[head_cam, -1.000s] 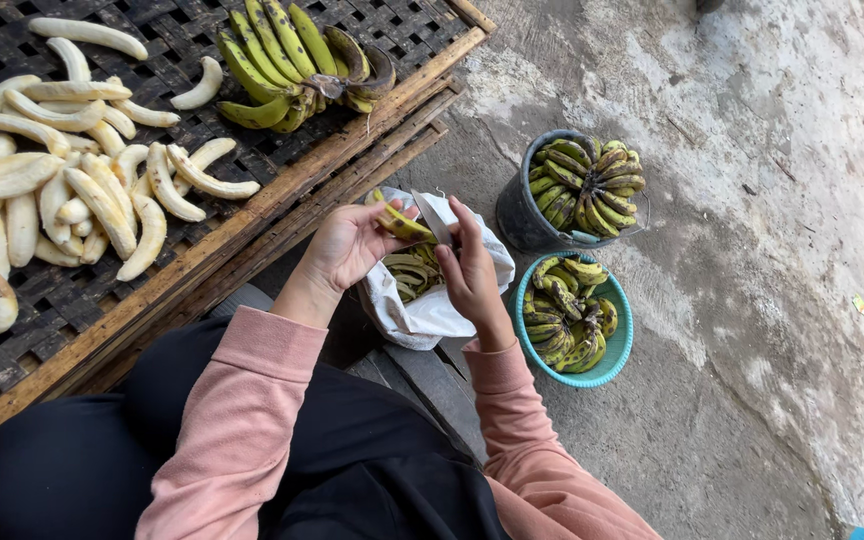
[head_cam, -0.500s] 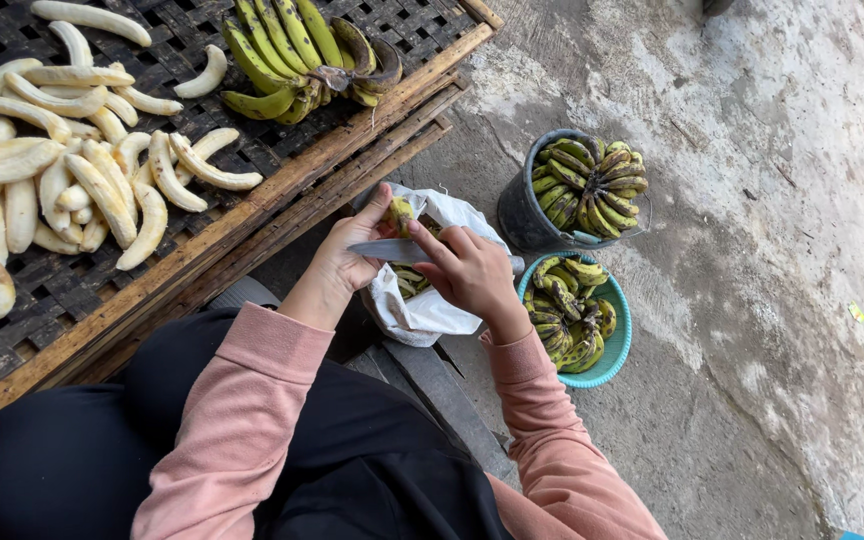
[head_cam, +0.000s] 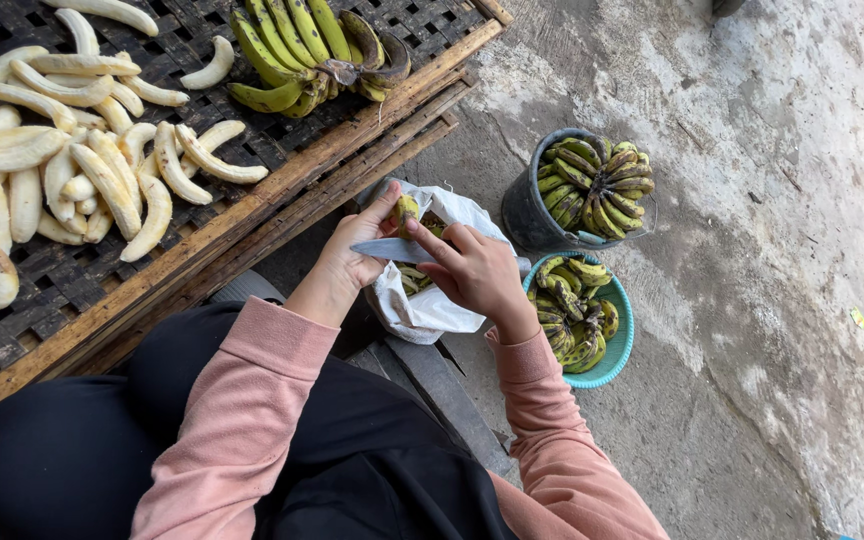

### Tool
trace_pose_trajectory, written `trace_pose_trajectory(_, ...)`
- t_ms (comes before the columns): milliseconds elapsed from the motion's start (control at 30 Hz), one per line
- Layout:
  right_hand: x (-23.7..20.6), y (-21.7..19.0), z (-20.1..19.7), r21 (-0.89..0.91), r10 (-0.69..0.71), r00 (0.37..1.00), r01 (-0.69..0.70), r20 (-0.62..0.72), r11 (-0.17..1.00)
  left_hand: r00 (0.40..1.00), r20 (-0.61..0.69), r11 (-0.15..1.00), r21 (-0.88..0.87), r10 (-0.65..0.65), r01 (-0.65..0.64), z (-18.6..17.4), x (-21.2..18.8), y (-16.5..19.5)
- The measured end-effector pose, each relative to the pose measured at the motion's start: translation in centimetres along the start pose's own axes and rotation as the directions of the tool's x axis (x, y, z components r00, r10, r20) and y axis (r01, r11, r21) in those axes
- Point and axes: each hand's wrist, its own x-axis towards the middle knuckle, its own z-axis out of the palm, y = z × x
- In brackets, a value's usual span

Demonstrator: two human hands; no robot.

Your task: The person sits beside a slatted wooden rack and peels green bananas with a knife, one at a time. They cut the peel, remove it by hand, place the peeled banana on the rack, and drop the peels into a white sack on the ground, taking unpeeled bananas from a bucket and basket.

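My left hand holds a small yellow-green banana over a white bag that has peels inside. My right hand grips a knife, its flat blade pointing left across the banana. Both arms wear pink sleeves. The bag sits between my knees and the two buckets.
A woven bamboo tray at left carries several peeled bananas and an unpeeled green bunch. A dark bucket and a teal basin, both full of green bananas, stand on the concrete floor at right.
My hands came together over the bag. The knife blade now lies against the banana, where a second ago the hands were apart.
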Motion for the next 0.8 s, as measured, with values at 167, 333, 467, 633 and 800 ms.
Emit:
trace_pose_trajectory(167, 0.0, -0.2, 0.4, 0.049, 0.061, 0.998, -0.060, -0.014, 0.997, 1.000, 0.025, 0.999, 0.048, -0.014, 0.012, -0.1, 0.2, -0.5)
trace_pose_trajectory(333, -0.2, -0.5, 1.2, 0.182, 0.105, 0.993, -0.093, -0.056, 0.979, 0.983, 0.180, 0.999, 0.003, 0.037, -0.038, 0.4, -0.5, -0.4)
trace_pose_trajectory(467, -0.8, -0.9, 2.5, 0.572, 0.221, 0.971, -0.132, -0.088, 0.809, 0.959, 0.269, 0.995, 0.006, 0.089, -0.095, 1.0, -1.3, 0.4)
trace_pose_trajectory(633, -1.9, -0.4, 3.5, 0.954, 0.507, 0.812, -0.203, 0.289, -0.220, 0.906, 0.421, 0.999, 0.014, 0.042, -0.052, 1.5, -2.5, 2.2)
trace_pose_trajectory(800, -3.6, 3.4, 3.3, 0.946, 0.649, 0.688, -0.239, 0.325, -0.220, 0.895, 0.446, 0.999, -0.029, 0.032, -0.021, 1.9, -3.2, 2.8)
